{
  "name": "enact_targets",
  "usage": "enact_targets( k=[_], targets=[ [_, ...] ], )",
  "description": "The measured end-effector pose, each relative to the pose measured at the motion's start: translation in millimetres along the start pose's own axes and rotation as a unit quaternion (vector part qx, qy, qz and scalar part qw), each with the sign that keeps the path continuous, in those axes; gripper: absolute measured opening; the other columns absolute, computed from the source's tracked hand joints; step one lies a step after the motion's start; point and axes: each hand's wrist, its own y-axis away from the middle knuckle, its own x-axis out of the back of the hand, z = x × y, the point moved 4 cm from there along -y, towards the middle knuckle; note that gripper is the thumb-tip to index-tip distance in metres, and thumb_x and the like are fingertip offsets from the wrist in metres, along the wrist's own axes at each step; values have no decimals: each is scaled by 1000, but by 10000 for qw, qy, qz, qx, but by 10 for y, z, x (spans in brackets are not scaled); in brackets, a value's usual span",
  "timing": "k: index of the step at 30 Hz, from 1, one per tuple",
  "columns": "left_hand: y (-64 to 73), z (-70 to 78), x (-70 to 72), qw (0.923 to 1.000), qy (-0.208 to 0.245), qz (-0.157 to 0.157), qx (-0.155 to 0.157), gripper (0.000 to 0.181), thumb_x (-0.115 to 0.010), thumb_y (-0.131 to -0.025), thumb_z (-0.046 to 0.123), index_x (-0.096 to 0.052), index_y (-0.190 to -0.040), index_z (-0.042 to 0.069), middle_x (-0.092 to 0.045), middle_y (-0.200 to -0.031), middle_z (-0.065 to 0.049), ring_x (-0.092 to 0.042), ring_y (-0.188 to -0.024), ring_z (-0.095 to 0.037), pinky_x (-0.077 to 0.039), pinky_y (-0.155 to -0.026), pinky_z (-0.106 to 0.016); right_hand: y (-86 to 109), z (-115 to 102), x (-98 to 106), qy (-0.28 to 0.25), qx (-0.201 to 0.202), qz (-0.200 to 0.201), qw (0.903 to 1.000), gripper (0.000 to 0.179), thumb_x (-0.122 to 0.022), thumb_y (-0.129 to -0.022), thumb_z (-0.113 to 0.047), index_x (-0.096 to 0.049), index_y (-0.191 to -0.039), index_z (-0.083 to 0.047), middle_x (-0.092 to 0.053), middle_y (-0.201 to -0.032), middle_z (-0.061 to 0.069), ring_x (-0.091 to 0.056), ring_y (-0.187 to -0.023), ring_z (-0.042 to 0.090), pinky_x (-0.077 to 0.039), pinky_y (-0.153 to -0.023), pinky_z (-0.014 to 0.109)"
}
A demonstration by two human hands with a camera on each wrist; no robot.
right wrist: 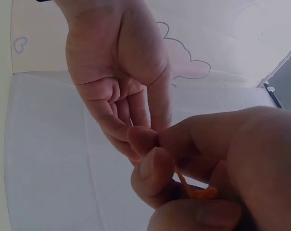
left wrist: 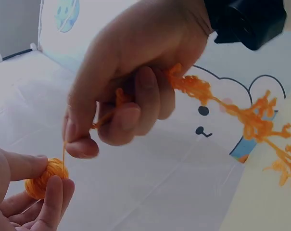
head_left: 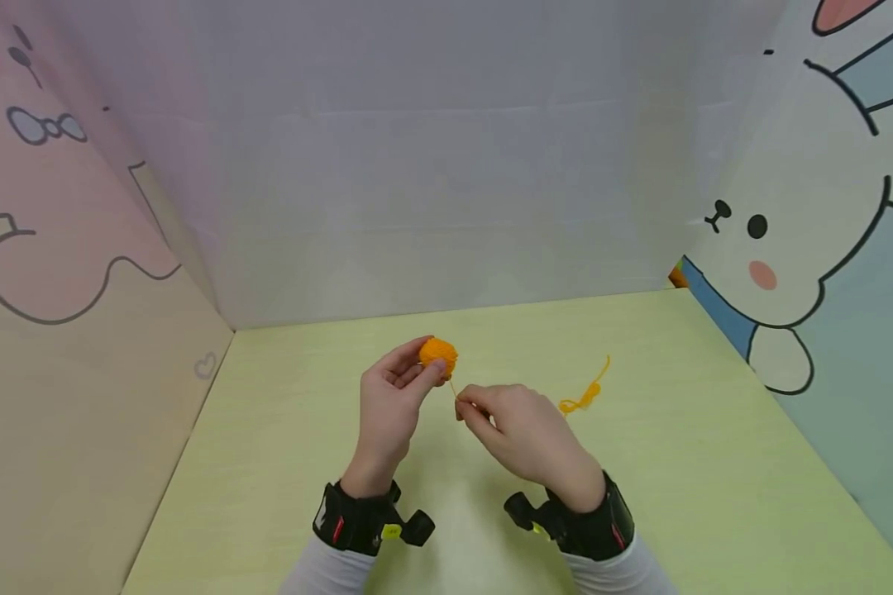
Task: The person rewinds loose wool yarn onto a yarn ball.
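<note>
A small ball of orange yarn (head_left: pixel 436 351) is gripped between the thumb and fingers of my left hand (head_left: pixel 391 397), held up over the table. From the ball a thin strand (left wrist: pixel 64 161) runs taut to my right hand (head_left: pixel 519 426), which pinches it between thumb and index finger. More of the strand passes through the curled fingers of that hand, and a tangled tail of yarn (left wrist: pixel 253 120) trails out behind it in the left wrist view. In the right wrist view the ball is hidden behind the fingers, while a bit of yarn (right wrist: pixel 203 192) shows in the right palm.
The loose end of the yarn (head_left: pixel 586 395) appears right of the right hand, over the pale yellow-green table (head_left: pixel 283 463). A white sheet (head_left: pixel 432 182) closes off the back, and printed cartoon panels (head_left: pixel 811 248) stand at both sides. Both wrists wear black camera straps (head_left: pixel 357 519).
</note>
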Motion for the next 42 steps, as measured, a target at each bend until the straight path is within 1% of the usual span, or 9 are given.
enact_targets(
  k=[4,8,11,17,22,26,31,37,42],
  targets=[
    [7,-25,-28,9971,-699,-222,-216,38,-75,-88,13,-66,-124,3,-69,-107,-14,-67,-83,-26,-61,-75,-28,-6,-4,49,-84,107,400,9991,12,-59,-99,-23,-69,-92,-23,-62,-78,-16,-47,-58,4,-44,-50,24],
    [30,-48,-83,9807,-1790,-704,-344,35,-75,-88,12,-69,-122,9,-71,-104,-5,-66,-80,-14,-61,-71,-28,-17,22,118,-32,224,985,9949,11,-62,-99,-25,-70,-93,-20,-60,-75,-13,-42,-53,5,-40,-46,24],
    [47,-65,-115,9712,-2143,-1028,-190,35,-74,-87,6,-70,-121,9,-72,-103,-3,-65,-79,-11,-62,-69,-31,-19,45,163,-27,309,1353,9903,12,-64,-98,-26,-71,-96,-17,-58,-73,-11,-40,-52,7,-37,-45,25],
    [99,-20,-155,9670,-1902,-1654,366,35,-74,-86,1,-70,-119,10,-72,-102,-6,-68,-79,-14,-62,-72,-33,-13,81,200,-72,287,1600,9867,11,-65,-97,-24,-70,-98,-15,-63,-80,-9,-43,-55,7,-42,-47,25],
    [132,21,-143,9612,-1631,-2207,263,34,-78,-84,9,-69,-117,11,-71,-101,-6,-69,-78,-17,-61,-72,-32,-26,87,195,-158,412,1678,9848,9,-67,-95,-23,-71,-97,-14,-66,-84,-7,-46,-58,6,-46,-49,25],
    [138,42,-109,9662,-1094,-2327,180,33,-78,-83,6,-66,-113,6,-70,-98,-11,-68,-76,-24,-61,-71,-30,-33,110,198,-226,470,1899,9804,8,-71,-92,-22,-72,-97,-15,-67,-86,-8,-43,-55,6,-44,-47,24],
    [134,46,-73,9746,207,-2215,272,32,-73,-87,2,-58,-116,-1,-63,-110,-20,-67,-91,-34,-60,-78,-33,-50,141,147,-284,361,1819,9822,9,-70,-93,-22,-73,-99,-16,-66,-85,-9,-42,-55,7,-43,-47,25],
    [88,-18,13,9875,1042,-1099,437,26,-70,-91,7,-55,-111,-2,-60,-111,-15,-63,-94,-26,-58,-85,-28,-62,105,34,-179,193,1269,9916,12,-64,-97,-21,-72,-106,-17,-54,-70,-12,-43,-54,6,-43,-47,25],
    [76,-86,25,9831,1546,-585,783,22,-65,-94,6,-53,-112,-1,-60,-107,-11,-60,-95,-22,-56,-88,-27,-63,38,-50,-19,124,881,9960,11,-63,-98,-22,-71,-105,-19,-49,-65,-14,-42,-52,5,-40,-46,24]
  ],
)
